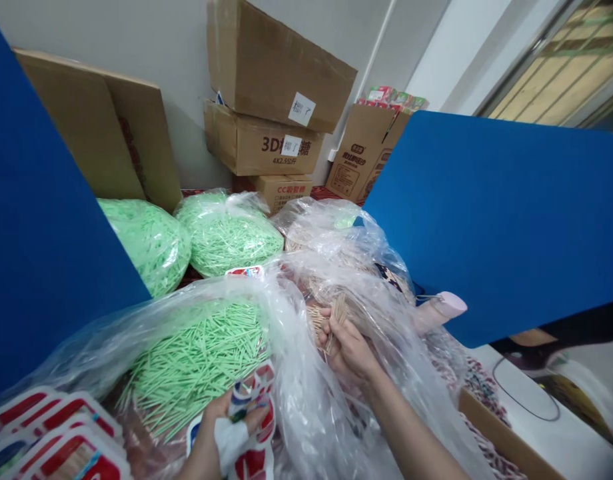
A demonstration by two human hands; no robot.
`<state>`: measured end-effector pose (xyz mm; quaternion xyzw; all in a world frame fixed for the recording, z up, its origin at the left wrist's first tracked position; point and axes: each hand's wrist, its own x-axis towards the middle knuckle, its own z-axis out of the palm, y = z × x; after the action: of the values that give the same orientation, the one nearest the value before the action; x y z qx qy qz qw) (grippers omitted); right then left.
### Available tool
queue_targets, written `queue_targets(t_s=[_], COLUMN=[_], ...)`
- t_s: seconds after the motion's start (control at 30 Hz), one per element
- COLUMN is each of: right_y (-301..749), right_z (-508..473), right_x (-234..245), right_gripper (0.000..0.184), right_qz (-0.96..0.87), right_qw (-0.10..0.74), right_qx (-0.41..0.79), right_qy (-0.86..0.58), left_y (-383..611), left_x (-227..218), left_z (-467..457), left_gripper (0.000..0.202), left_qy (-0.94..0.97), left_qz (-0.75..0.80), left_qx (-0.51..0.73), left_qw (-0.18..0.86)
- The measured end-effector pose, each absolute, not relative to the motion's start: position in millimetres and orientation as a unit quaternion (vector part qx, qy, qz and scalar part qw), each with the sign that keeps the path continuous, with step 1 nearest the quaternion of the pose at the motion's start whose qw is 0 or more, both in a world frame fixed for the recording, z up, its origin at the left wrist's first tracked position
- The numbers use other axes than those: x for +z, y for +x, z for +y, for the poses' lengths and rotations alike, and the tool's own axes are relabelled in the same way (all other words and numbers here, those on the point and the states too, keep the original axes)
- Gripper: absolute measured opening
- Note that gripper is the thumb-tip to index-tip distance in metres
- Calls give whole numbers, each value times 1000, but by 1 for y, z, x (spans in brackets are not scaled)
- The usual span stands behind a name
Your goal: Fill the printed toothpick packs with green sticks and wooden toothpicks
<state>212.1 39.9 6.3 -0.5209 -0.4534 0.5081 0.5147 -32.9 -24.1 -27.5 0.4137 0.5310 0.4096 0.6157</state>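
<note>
My right hand [349, 347] is closed around a bundle of thin beige sticks [340, 308], over a see-through plastic bag [386, 313] of similar sticks. Lower down, my left hand [234, 420], with a white wrap [230, 440] on it, grips a red, white and blue printed pouch [259, 407]. I cannot tell whether that pouch's mouth is open. Beside the left hand lies a heap of light green sticks [196, 360] in another open plastic bag [151, 307]. More printed pouches [61, 433] are stacked at the lower left.
Two full bags of green sticks [226, 233] stand behind. Cardboard boxes [281, 73] are piled against the wall. Blue panels [506, 220] flank both sides. A pale pink cylinder [444, 308] and a carton of wrapped red-and-white pieces [486, 440] are at the right.
</note>
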Motion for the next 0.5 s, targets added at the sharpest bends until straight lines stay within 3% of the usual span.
queue_targets(t_s=[0.13, 0.3, 0.5], right_y=[156, 110, 90], right_z=[29, 18, 15], right_x=[38, 48, 42], right_gripper=[24, 16, 18], right_qz=[-383, -468, -553], right_qw=[585, 623, 592], right_qx=[594, 520, 442], right_qy=[-398, -350, -386], left_y=[-32, -34, -40], left_x=[-21, -21, -22], left_z=[-19, -16, -14], left_gripper=[21, 28, 25], left_qy=[484, 566, 626], left_qz=[514, 543, 530], left_qx=[414, 419, 431], left_qw=[574, 458, 377])
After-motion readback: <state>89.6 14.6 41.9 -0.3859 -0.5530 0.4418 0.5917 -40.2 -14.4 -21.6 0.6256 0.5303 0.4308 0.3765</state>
